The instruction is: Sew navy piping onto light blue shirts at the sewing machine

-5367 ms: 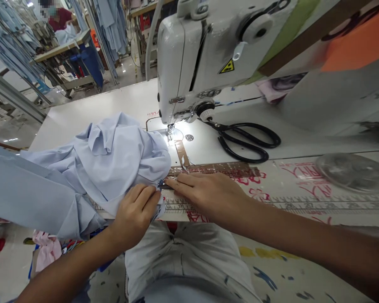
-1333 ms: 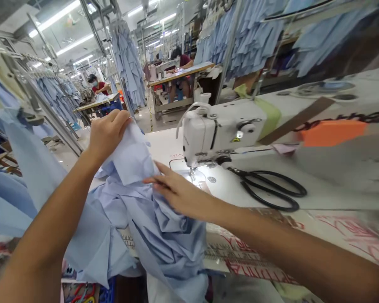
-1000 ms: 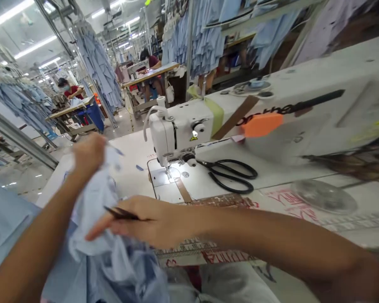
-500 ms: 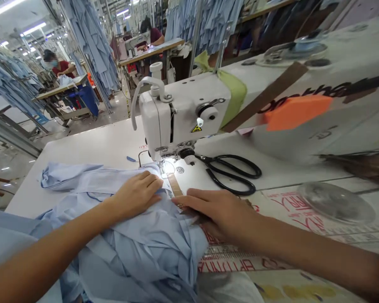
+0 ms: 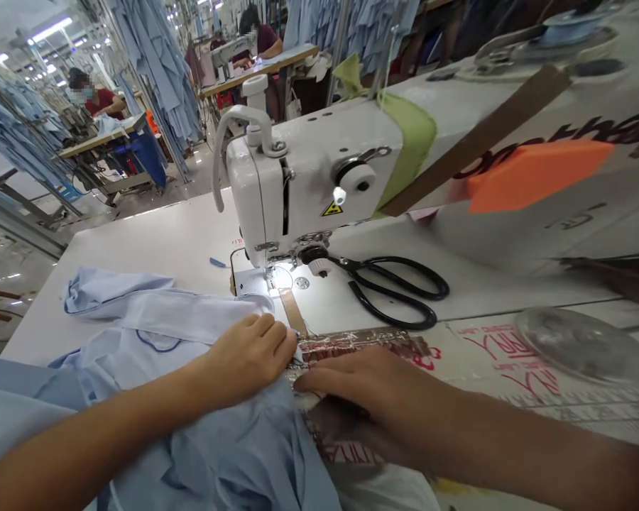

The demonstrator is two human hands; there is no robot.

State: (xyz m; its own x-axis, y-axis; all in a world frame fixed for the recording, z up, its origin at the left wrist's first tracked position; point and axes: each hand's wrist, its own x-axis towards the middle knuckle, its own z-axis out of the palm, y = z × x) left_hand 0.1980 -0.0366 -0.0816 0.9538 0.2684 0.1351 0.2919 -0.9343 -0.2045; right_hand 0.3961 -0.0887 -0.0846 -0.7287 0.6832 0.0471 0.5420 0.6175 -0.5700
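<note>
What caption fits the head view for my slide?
Left hand on light-blue fabric, right hand beside it, at a white sewing machine with black scissors on the table.

Left grip fingertips curl down over the light blue shirt edge, out of sight; can't tell if they pinch it. Right grip lies knuckles up, palm side and thumb hidden, so can't tell if it holds anything. Both forearms run off the bottom edge. Shirt is cut off at left and bottom. Needle under the sewing machine head sits in lamp glare, too small to make out. Machine arm is cut off at right and blurred, and so is the orange patch on it. Scissors blade tips are hidden behind the machine head. Red lettering on the desk is partly covered, unreadable. Clear round dish is blurred.
</note>
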